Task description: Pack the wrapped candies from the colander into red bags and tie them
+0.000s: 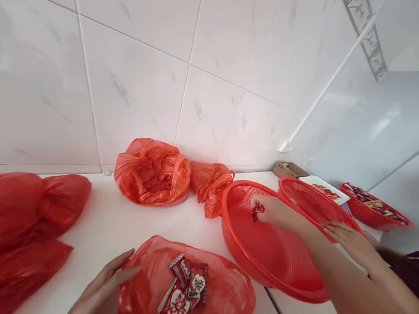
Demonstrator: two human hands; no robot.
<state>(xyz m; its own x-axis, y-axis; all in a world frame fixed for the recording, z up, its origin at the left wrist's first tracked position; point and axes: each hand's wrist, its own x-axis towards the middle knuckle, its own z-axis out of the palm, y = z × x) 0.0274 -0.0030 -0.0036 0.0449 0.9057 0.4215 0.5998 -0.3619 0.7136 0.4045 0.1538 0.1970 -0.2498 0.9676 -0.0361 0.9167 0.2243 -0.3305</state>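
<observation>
My left hand (104,286) is at the left rim of an open red plastic bag (229,289). Its fingers are stretched out and apart, the fingertips overlapping the bag's edge. Inside the bag lie several wrapped candies, among them a dark red candy packet (198,283) and a red-and-white packet (178,304). My right hand is not in view. From the right, another person's hand (267,209) reaches over a large red plastic basket (244,253) and holds a small red wrapped candy (257,210). A second hand (343,234) rests near the rim of the basket behind.
Red bags (3,225) are heaped on the left. An opened red bag (151,171) and a crumpled one (212,185) stand by the tiled wall. Farther right are a second red basket (313,200), a cardboard box (290,169) and a filled red basket (383,217).
</observation>
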